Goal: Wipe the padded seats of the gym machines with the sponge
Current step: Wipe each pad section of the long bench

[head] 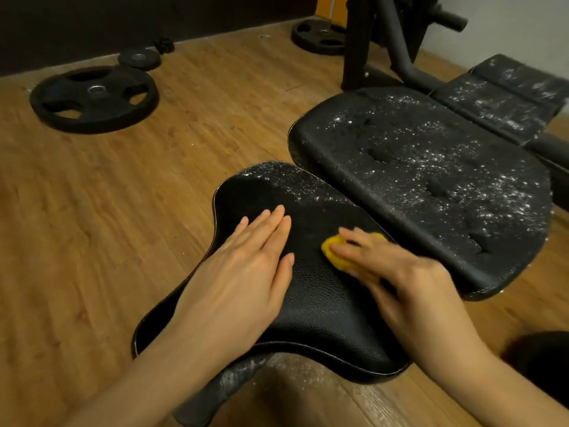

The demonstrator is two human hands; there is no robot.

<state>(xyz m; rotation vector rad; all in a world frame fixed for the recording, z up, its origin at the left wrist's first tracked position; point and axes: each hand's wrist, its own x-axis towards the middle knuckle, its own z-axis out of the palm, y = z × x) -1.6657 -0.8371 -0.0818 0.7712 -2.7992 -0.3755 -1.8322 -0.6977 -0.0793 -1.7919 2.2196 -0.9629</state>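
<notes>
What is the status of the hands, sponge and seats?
Left hand flat on near seat. Right hand presses sponge there. Far seat still speckled white. Nothing in the way.

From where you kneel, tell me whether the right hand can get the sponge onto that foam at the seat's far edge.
Probably yes: the right hand already holds the sponge on the seat, and bare padding lies between it and the foam.

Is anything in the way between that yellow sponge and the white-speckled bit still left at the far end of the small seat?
Nothing visible blocks it. The sponge, under the right hand, sits on the small seat, and bare black padding runs from it to the white-speckled patch. The left hand lies flat to the left, off that path.
</notes>
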